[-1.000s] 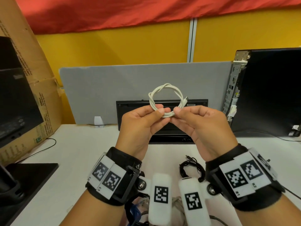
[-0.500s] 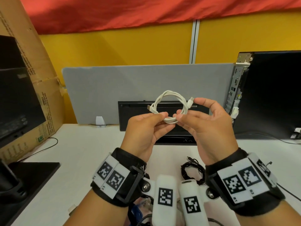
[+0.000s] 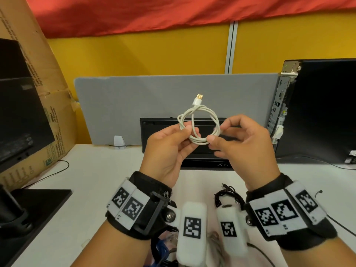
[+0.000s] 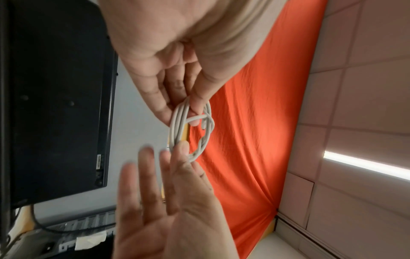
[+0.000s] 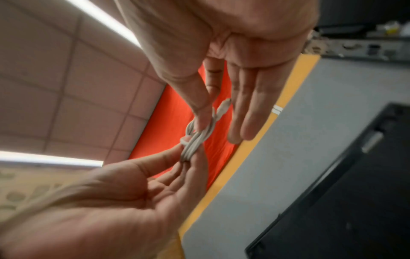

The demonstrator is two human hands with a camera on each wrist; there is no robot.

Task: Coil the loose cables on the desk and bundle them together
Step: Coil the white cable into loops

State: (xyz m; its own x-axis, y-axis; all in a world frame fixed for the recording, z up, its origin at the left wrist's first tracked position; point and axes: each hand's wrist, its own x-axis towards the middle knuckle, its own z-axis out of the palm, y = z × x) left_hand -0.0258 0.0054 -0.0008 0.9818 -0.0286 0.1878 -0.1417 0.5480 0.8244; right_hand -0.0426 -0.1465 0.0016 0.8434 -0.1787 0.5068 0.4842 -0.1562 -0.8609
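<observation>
A white USB cable, wound into a small ring, is held up over the desk between both hands. My left hand pinches its left side between thumb and fingers. My right hand pinches its lower right side with thumb and forefinger, the other fingers spread straight. The cable's plug sticks up above the ring, and one strand crosses the ring. The left wrist view shows the cable gripped by the left hand. The right wrist view shows the cable under the right hand. A coiled black cable lies on the desk below my right wrist.
A black keyboard leans on a grey divider behind my hands. A computer tower stands right, a monitor and cardboard box left. More cables, one blue, lie near the white desk's front edge.
The plug end went from the ring's right side, where the right fingers held it, to sticking up at the top. The right hand now pinches the ring itself.
</observation>
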